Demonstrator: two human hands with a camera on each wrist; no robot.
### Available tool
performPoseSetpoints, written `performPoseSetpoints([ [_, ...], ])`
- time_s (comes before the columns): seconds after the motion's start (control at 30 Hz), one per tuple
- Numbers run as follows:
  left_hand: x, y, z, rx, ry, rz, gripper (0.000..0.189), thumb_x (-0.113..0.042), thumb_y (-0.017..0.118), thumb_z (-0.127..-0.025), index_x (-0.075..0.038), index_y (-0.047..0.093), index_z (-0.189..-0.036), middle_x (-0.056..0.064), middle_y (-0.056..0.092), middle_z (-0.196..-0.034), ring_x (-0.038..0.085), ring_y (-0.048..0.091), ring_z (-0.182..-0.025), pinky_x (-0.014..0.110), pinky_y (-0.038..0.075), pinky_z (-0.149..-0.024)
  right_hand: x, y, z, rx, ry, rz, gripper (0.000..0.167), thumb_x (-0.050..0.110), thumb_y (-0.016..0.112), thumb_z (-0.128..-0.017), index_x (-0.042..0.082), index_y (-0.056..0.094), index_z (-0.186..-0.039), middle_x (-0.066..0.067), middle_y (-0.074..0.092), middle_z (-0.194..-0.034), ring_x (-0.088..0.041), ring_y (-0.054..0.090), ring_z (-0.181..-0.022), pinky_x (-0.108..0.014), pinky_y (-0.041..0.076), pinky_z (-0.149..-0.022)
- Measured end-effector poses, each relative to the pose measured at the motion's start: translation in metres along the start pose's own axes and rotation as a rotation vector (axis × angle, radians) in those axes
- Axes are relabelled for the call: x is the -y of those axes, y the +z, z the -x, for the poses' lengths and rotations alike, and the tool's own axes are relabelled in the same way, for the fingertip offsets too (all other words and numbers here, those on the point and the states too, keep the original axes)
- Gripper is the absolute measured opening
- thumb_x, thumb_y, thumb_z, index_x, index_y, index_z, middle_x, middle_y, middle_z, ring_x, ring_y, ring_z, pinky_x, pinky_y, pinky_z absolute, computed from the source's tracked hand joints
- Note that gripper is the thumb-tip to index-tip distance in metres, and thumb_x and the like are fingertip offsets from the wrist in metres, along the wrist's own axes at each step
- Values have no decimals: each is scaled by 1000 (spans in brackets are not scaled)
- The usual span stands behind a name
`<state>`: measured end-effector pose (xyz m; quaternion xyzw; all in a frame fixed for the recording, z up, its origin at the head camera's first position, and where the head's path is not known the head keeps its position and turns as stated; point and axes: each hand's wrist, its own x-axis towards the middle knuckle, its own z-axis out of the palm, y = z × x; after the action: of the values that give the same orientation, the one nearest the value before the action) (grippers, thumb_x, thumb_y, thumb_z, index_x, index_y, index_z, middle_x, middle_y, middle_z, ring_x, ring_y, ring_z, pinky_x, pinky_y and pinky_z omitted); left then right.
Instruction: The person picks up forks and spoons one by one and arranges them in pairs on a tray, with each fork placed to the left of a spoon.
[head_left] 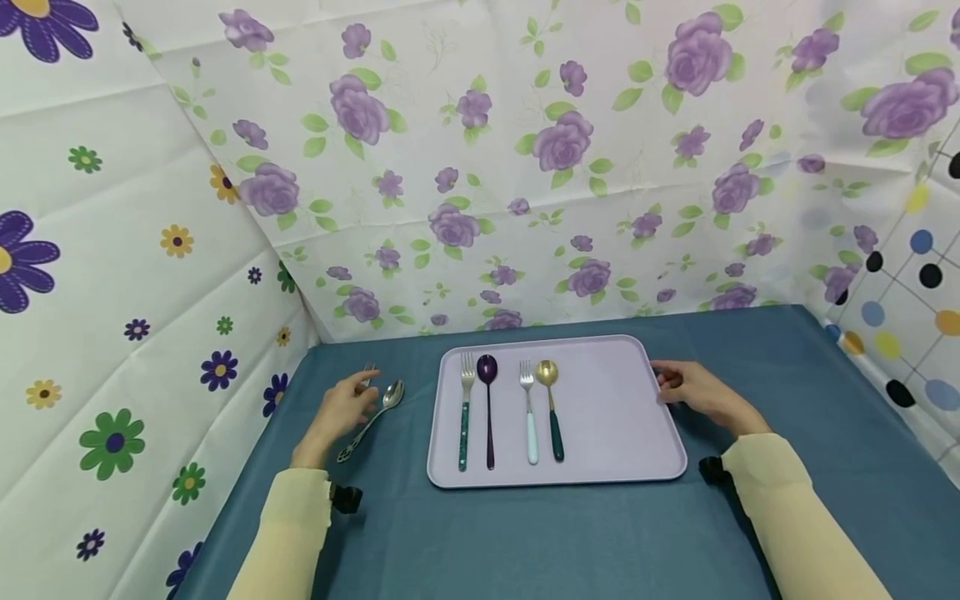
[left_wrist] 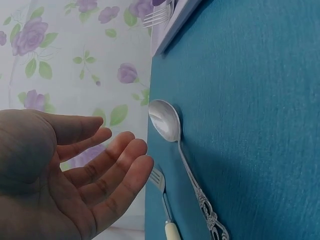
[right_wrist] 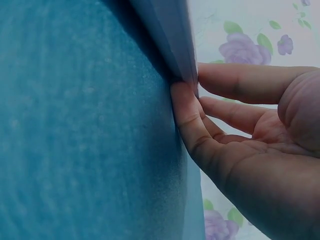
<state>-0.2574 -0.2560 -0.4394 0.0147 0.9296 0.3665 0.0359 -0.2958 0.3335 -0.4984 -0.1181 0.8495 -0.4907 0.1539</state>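
Note:
My left hand (head_left: 347, 408) is over the cloth left of the tray, fingers loosely bent and holding nothing. Beside it lies a silver spoon (left_wrist: 165, 120) with an ornate openwork handle. A fork (left_wrist: 171, 230) with a cream handle lies further left, mostly hidden by that hand in the head view. At the tray's right edge, my right hand (head_left: 697, 390) pinches the rim between thumb and fingers. On the pale lilac tray (head_left: 615, 417) lie a green-handled fork (head_left: 464, 417), a purple spoon (head_left: 488, 408), a fork with a mint handle (head_left: 531, 417) and a gold spoon with a dark green handle (head_left: 553, 417).
A blue-green cloth (head_left: 480, 542) covers the table. Behind it hangs a white sheet (head_left: 510, 267) with purple roses. Flower-patterned sheeting (head_left: 165, 333) borders the left side, and dotted sheeting (head_left: 922, 333) borders the right.

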Motion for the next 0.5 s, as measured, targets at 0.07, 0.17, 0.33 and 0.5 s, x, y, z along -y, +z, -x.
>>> performPoseSetpoints([
  [0.07,0,-2,0,2,0,-5,45,-13,51,-111,0,47,-154,26,65,-118,36,69,-101,43,61,-79,1,0,0,-1,-1,6,72,-2,66,-96,-19,27,-154,-20,56,-111,-26,52,-95,-30,52,-77],
  [0.17,1,-3,-1,0,0,-16,46,-13,51,-110,0,47,-154,26,65,-120,35,69,-100,42,61,-78,2,0,0,-6,-1,10,72,-3,67,-96,-19,28,-154,-19,56,-109,-26,52,-95,-29,51,-77],
  [0.33,3,-5,-2,-6,-14,-23,46,-15,50,-111,0,46,-154,26,65,-124,34,70,-101,42,62,-79,3,1,-1,-14,1,9,71,-4,68,-94,-19,31,-153,-18,56,-107,-27,52,-95,-29,51,-77],
  [0.5,5,-10,-2,-8,-22,-32,46,-15,50,-111,1,47,-154,27,66,-122,37,69,-101,43,62,-78,3,1,-2,-14,6,8,71,-5,68,-93,-19,31,-153,-18,56,-106,-27,52,-95,-29,51,-78],
])
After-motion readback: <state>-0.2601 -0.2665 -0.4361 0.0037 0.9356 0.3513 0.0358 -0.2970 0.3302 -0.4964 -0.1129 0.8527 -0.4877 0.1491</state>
